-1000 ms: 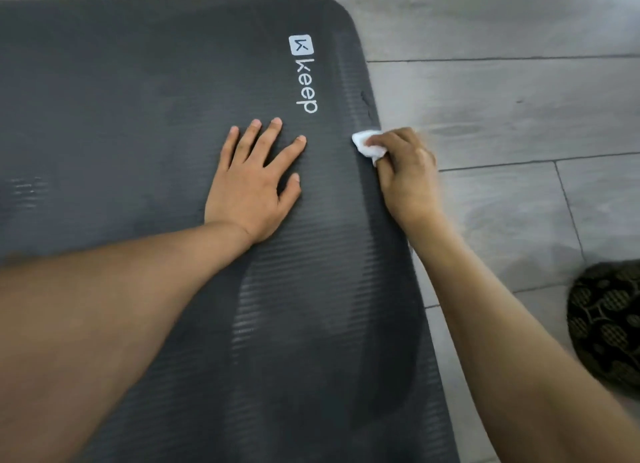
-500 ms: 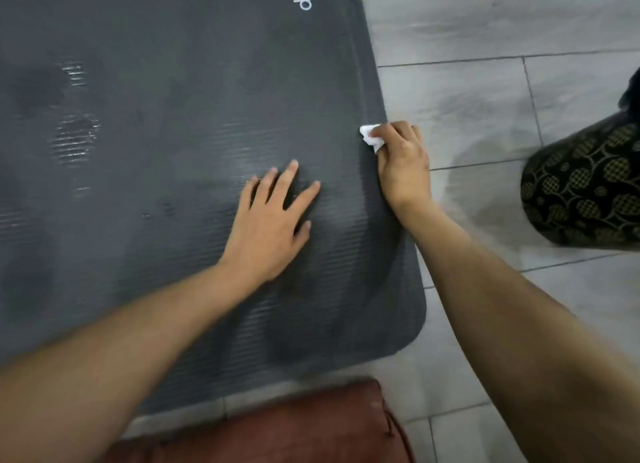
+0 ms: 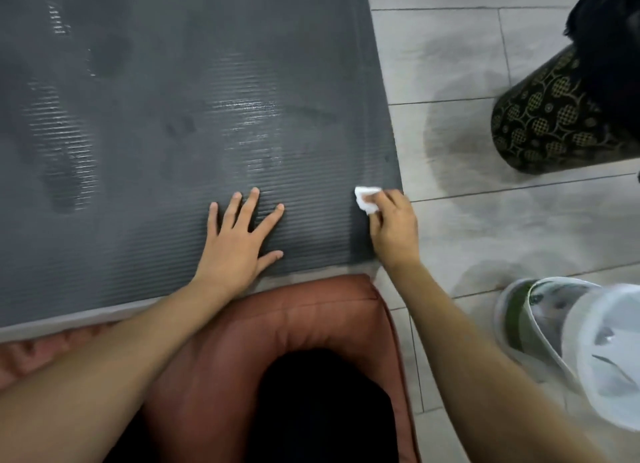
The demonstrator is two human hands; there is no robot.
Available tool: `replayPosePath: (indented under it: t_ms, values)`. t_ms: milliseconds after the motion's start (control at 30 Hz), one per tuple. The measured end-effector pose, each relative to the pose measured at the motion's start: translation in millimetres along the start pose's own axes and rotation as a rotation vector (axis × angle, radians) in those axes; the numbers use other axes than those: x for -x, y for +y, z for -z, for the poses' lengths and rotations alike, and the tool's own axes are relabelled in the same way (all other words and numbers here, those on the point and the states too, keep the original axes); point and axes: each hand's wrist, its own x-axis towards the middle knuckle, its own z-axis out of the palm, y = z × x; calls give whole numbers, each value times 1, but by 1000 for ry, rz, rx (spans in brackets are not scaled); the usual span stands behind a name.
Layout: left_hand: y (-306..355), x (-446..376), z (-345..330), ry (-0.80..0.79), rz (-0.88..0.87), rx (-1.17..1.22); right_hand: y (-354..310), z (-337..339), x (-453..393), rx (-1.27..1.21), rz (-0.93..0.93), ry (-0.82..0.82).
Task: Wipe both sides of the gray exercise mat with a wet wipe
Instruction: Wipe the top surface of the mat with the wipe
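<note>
- A gray exercise mat (image 3: 166, 123) with a ribbed surface lies flat on a pale tiled floor (image 3: 485, 220), filling the upper left of the view.
- Shiny damp streaks show on the mat's surface near its middle and far left.
- The left hand (image 3: 239, 244) rests palm down on the mat near its closest edge, fingers straight and spread, holding nothing.
- The right hand (image 3: 393, 230) pinches a small crumpled white wet wipe (image 3: 367, 199) and presses it against the mat's right edge, near the closest corner.
- A reddish-brown cushion (image 3: 294, 320) sits just below the mat's near edge, under both forearms.
- A black cushion with gold patterns (image 3: 550, 123) lies on the floor at right, well apart from the mat.
- A clear plastic container (image 3: 588, 352) lies at lower right.
</note>
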Motion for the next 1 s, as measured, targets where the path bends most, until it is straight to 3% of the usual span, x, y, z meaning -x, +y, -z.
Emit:
replayPosePath:
  t_ms: [133,267,400,467,600,767,900,933,1000]
  values:
    - [4,1,6,-15,22,-1,-16,0,62,-94,-63,-29]
    - [13,11,13,-11,76,20,-19,6,44,-100,-104,-62]
    - [-7,27,15,19,141,42,-44,-2,27,-115,-329,6]
    - [-26,34,14,40,185,60,-65,-13,31,-133,-355,-30]
    - [-63,41,13,57,266,81,-139,-57,42,-175,-193,-202]
    - [-100,44,11,148,337,132,-222,-109,57,-130,155,-373]
    - [-124,48,7,238,350,168,-198,-108,50,-73,415,-382]
    - [-128,49,6,254,334,163,-183,-103,41,-33,426,-353]
    - [-131,48,2,282,302,151,-149,-83,11,18,260,-224]
